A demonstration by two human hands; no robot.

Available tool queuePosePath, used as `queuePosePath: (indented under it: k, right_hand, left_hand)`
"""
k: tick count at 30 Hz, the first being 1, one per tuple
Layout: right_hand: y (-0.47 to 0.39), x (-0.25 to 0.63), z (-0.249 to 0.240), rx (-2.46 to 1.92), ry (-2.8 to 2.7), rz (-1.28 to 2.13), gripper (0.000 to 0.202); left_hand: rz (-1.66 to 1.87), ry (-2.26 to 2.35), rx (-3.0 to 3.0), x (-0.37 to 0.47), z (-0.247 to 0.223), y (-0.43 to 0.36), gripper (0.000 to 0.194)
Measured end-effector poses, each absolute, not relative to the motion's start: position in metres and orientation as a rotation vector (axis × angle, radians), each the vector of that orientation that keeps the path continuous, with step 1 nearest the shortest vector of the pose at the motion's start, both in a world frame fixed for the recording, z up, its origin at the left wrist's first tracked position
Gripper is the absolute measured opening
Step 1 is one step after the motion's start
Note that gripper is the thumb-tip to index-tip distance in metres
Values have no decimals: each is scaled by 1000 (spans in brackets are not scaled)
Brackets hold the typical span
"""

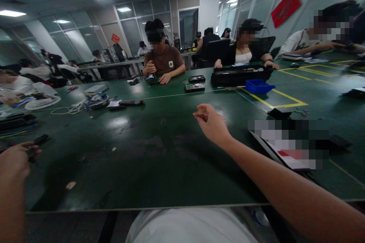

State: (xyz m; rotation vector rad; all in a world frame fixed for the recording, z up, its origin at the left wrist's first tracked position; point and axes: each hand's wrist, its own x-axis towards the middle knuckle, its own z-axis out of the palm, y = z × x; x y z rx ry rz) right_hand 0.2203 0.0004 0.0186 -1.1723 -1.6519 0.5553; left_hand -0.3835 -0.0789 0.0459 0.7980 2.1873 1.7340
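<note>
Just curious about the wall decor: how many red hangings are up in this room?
2. A large red banner hangs on the glass wall at upper right; a small red diamond sign hangs on the far glass partition at left. Others may be hidden.

Green table (159,152), blue tray (258,85), black case (239,75), circuit boards (194,87)

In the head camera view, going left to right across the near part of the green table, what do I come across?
Left hand holding a dark tool → bare green table → right hand, fingers pinched → flat dark device at the right.
</note>
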Motion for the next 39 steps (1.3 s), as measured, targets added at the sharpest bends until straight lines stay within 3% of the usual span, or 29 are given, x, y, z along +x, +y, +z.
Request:
queuePosePath:
  k: [9, 14, 20, 24, 28, 32, 36, 39]
  right_hand:
    - [-1, 219, 17, -1105, -1638, 717, 44]
    - [-4, 220, 22, -1117, -1636, 717, 46]
    - [-7, 216, 25, -1106, -1619, 725, 41]
    - [-8, 214, 26, -1112, -1633, 687, 42]
    - [-7, 217, 27, -1180, -1632, 617, 26]
    - [-9, 219, 30, -1239, -1637, 516, 19]
    - [-15, 220, 36, -1257, -1641, 327, 30]
    - [-19, 219, 36, -1120, -1557, 458, 24]
  left_hand:
    - [1780, 1957, 916, -263, 82, -46, 22]
    - [1609, 1716, 1029, -202, 90, -21, 32]
    - [1319, 1583, 1394, -114, 81, -3, 60]
    - [1152, 1546, 1550, -55, 67, 6, 50]
    - [1009, 1341, 1719, -6, 46, 10, 37]
    - [969, 1310, 1898, 20, 22, 8, 38]
    - [954, 1363, 2036, 21, 8, 3, 42]
    - [940, 1345, 2078, 14, 5, 1, 46]
